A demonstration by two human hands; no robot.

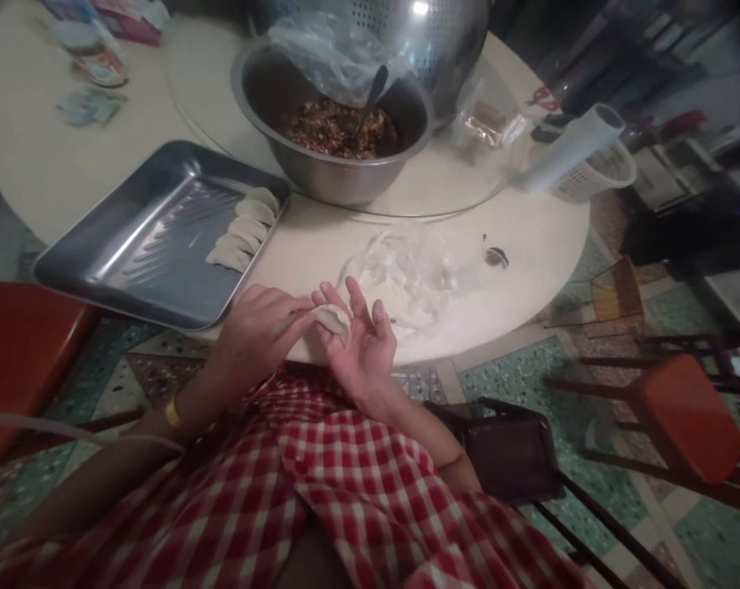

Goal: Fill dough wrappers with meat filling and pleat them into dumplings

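A folded pale dumpling lies in the palm of my right hand, whose fingers are spread upward just in front of the round table's near edge. My left hand is closed in a pinch on the dumpling's left end. Several finished dumplings lie in a row along the right side of a steel tray to the left. A plastic bag with round dough wrappers lies just beyond my hands. A steel bowl of dark minced filling with a spoon stands further back.
A large metal colander stands behind the bowl. A white roll and a small basket sit at the table's right. Packets lie at the far left. An orange chair is at my left, a dark stool and an orange stool at my right.
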